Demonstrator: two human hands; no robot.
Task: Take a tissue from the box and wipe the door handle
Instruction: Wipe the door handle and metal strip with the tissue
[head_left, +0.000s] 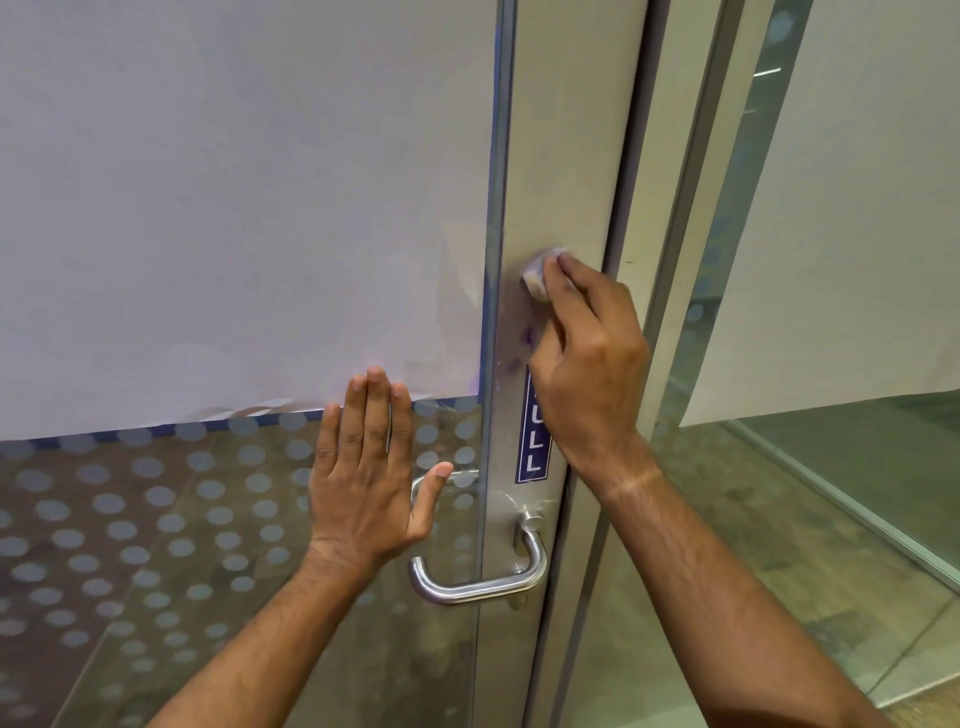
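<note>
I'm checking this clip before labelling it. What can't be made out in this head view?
- Sign: the top letter is covered by the right hand; only "ULL" reads.
- Tissue: mostly hidden under the right fingers; its full size is unclear.
- Tissue box: nowhere in frame.
- Handle: its far twin behind the glass is partly hidden by the left hand.
- Purple smudges on the frame: too faint to identify.

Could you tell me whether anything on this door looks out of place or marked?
Yes: purple smudges stain the metal door frame just above the PULL sticker. The right hand presses the tissue to the frame above them, not the door handle.
</note>
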